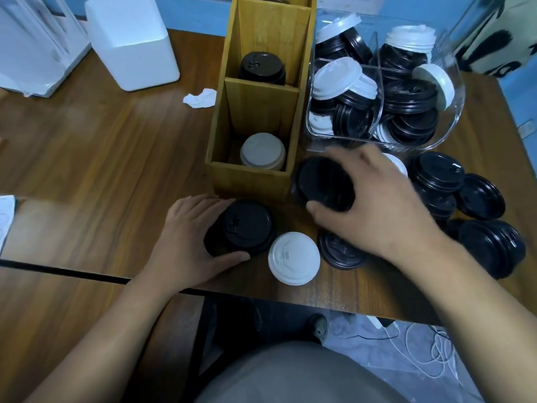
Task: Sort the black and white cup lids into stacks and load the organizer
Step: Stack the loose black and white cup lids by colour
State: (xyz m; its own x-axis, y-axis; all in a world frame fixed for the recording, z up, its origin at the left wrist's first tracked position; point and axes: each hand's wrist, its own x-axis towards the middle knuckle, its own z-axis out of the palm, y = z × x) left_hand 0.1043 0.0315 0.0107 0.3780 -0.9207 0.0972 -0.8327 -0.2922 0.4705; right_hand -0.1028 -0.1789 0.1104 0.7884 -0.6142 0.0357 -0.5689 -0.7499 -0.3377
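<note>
At the near edge of the brown wooden table [87,170], the left hand [189,239] gripped a short stack of black plastic cup lids [244,228], fingers curled round its far-left side and thumb laid along its near side. Just right of that stack a single white plastic cup lid [294,258] lay flat, and a lone black lid [340,254] sat beside it, partly under the right wrist. A little farther, the right hand [374,205] held a tilted, motion-blurred black lid bundle [322,184] by the organizer's near right corner, thumb and fingers curled round its rim. Loose black lids [465,199] were heaped to the right. The tall wooden divided organizer [250,181] stood beyond the hands, with a white lid stack [263,151] in its nearest compartment and a black lid stack [261,68] in the next one back. To its right a clear plastic bin [412,146] held mixed black and white lids. A crumpled white tissue [200,97] and a white foam box [130,42] lay at far left.
</note>
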